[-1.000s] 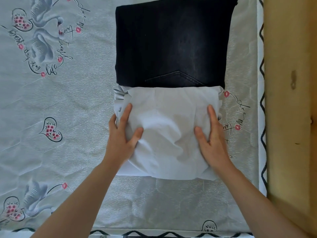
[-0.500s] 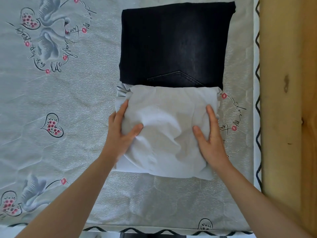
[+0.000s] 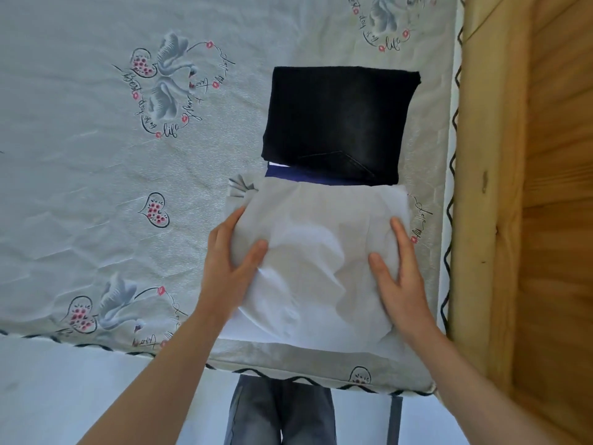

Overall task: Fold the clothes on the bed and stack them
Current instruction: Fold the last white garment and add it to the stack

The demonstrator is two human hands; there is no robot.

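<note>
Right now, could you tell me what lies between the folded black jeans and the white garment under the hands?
In the head view, a strip of dark blue fabric shows between the black jeans and the white garment, peeking from under the jeans.

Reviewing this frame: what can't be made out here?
Head view only:
- Left hand fingers: tucked under the white garment.
- Blue garment: mostly hidden under the black jeans.
- Bedsheet lettering: too small to read fully.
- Wooden wall: cut off by the right edge.
</note>
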